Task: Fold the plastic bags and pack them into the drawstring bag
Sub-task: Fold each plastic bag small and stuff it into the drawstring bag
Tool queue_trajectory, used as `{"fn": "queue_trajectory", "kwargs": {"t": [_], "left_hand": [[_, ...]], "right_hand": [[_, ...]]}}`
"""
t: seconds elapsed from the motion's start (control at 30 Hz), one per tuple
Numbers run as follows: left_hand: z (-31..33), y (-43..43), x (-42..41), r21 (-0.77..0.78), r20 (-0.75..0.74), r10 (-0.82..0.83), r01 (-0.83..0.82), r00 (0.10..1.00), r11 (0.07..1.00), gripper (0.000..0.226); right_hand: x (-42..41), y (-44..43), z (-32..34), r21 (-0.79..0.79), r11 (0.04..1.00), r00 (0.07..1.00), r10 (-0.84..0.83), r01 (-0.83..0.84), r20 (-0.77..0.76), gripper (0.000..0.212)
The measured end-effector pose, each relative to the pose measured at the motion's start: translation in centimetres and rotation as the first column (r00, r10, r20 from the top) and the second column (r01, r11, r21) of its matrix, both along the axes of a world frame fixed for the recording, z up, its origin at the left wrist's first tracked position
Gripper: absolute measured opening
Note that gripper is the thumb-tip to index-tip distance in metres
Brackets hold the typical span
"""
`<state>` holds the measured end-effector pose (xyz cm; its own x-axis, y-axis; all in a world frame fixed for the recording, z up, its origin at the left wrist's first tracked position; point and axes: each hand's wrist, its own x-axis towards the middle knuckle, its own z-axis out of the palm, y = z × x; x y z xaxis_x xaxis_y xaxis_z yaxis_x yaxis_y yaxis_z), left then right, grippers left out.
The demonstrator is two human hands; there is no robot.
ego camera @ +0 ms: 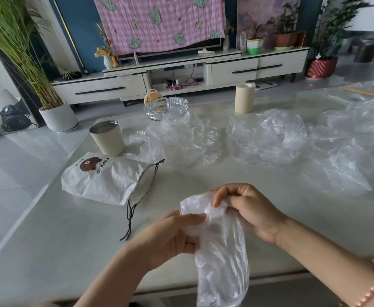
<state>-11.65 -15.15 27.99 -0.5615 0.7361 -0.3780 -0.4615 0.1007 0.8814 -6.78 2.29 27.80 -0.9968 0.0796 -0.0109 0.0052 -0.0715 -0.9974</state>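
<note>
Left hand [170,238] and right hand [250,209] both have fingers [221,194] curled round a crinkly clear plastic bag's [221,262] top. White bear-print drawstring bag [108,180] lies flat, left of the fingers.

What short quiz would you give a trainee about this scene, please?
1. True or false: the drawstring bag lies on the table, left of both hands.
2. What do the left hand and right hand grip? A) one clear plastic bag B) a towel C) a spoon
3. Which object stands just behind the drawstring bag?
Key: 1 true; 2 A; 3 the beige cup.
</note>
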Motion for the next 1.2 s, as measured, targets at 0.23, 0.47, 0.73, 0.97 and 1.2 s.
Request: {"fn": "queue_trajectory", "kwargs": {"t": [0.23, 0.47, 0.73, 0.97, 1.2], "left_hand": [[-0.2, -0.6, -1.0, -0.028, -0.051, 0.154, -0.156, 0.987, 0.987, 0.033], [-1.0, -0.1, -0.4, -0.045, -0.198, 0.193, -0.205, 0.961, 0.978, 0.026], [-1.6, 0.7, 0.6, 0.032, -0.335, 0.254, -0.258, 0.907, 0.966, 0.009], [-0.8, 1.5, 1.9, 0.053, -0.234, 0.188, -0.180, 0.954, 0.982, 0.045], [-3.0, 1.2, 1.7, -0.043, -0.892, 0.217, -0.552, 0.396, 0.833, 0.036]], "right_hand": [[1.9, 0.6, -0.5, 0.857, 0.417, 0.878, 0.228, 0.302, -0.421, 0.065], [3.7, -3.1, -2.9, 0.842, 0.500, 0.709, 0.518, 0.203, -0.479, 0.017], [3.2, -3.4, -1.2, 0.264, 0.953, 0.980, 0.177, -0.147, -0.095, 0.009], [2.2, -3.1, -0.9, 0.193, 0.973, 0.986, 0.099, -0.123, 0.132, 0.025], [2.2, -4.3, -1.0, 0.307, 0.948, 0.995, 0.065, -0.086, 0.079, 0.020]]}}
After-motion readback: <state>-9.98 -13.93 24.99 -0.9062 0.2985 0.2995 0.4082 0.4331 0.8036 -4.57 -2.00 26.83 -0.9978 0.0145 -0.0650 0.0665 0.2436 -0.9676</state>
